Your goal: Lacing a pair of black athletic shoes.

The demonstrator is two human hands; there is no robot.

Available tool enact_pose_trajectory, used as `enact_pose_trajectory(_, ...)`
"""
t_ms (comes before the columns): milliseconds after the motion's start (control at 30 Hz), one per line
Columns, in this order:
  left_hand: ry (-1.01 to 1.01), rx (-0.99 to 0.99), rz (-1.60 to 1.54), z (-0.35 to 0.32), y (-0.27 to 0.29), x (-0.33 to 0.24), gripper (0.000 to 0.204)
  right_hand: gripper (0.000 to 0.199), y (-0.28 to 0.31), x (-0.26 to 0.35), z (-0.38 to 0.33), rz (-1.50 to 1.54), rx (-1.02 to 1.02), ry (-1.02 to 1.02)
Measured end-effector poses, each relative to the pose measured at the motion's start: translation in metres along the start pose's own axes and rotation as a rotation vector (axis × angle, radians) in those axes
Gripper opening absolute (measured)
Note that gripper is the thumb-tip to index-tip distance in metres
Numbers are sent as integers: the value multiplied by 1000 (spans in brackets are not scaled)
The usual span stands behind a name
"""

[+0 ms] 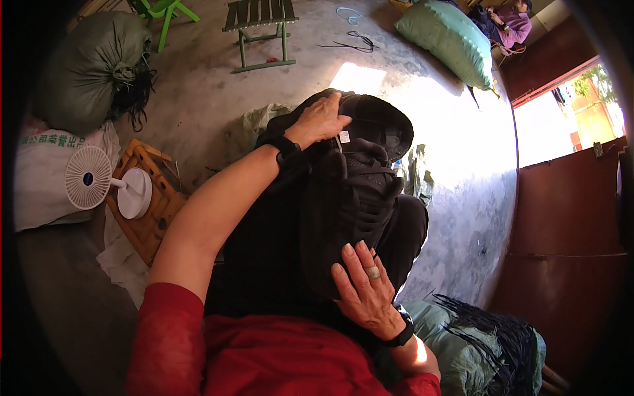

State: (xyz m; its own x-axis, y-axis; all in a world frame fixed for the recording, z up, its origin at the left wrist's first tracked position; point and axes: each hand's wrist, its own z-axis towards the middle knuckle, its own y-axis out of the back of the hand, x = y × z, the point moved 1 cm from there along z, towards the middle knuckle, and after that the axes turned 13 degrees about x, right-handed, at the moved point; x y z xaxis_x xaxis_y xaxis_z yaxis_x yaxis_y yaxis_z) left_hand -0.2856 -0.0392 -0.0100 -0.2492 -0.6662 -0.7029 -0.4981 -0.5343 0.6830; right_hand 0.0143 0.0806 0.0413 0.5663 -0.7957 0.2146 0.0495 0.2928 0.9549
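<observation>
Concrete floor all round, sunlit in patches, and on the person's lap sits a black backpack. Left hand: fingers curled together over the backpack's top edge, gripping it. Right hand: fingers spread flat against its lower side, a ring showing, steadying rather than clamping. Whether the bag is open or zipped, I cannot tell; no progress shows yet. Left of the backpack stands a small white fan on an orange stool; beyond it, a green folding chair.
</observation>
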Motion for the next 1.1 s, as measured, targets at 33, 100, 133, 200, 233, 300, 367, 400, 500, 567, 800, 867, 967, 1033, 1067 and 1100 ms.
enact_pose_trajectory(33,70,29,-11,0,3,5,65,33,2,-2,0,1,-3,2)
enact_pose_trajectory(100,132,55,-20,1,3,17,59,29,7,-7,1,17,-52,9)
enact_pose_trajectory(133,105,3,-39,-1,1,30,55,27,18,-10,6,49,-60,16)
enact_pose_trajectory(200,8,-125,-85,-8,-6,47,48,35,34,-30,17,134,-197,0)
enact_pose_trajectory(233,1,-124,-84,-16,-5,38,48,37,42,-42,21,176,-259,-43)
enact_pose_trajectory(300,114,-82,-363,-32,1,27,47,37,58,-63,47,262,-397,-139)
enact_pose_trajectory(367,68,-111,-410,-35,-2,38,46,32,62,-94,80,455,-472,-293)
enact_pose_trajectory(400,23,-81,-404,-38,-3,40,47,34,60,-119,98,455,-474,-353)
enact_pose_trajectory(500,-54,55,-408,-34,-3,36,47,50,28,-253,130,556,-317,-656)
enact_pose_trajectory(567,-117,109,-606,-30,-11,36,48,59,-17,-319,118,858,-212,-929)
enact_pose_trajectory(800,-405,-82,-578,-55,-3,13,31,69,-47,-318,60,1202,-13,-959)
enact_pose_trajectory(867,-366,-21,-508,-78,1,4,28,65,-44,-292,39,1136,-26,-956)
enact_pose_trajectory(967,-462,83,-375,-119,-1,-20,30,46,-34,-258,1,789,-223,-942)
enact_pose_trajectory(1033,-491,-42,-226,-147,-10,-27,45,28,-21,-206,10,497,-501,-674)
enact_pose_trajectory(1067,-444,31,-257,-158,-16,-26,61,23,-9,-171,21,579,-463,-661)
enact_pose_trajectory(1100,-409,50,-241,-164,-25,-31,66,19,1,-142,26,642,-429,-656)
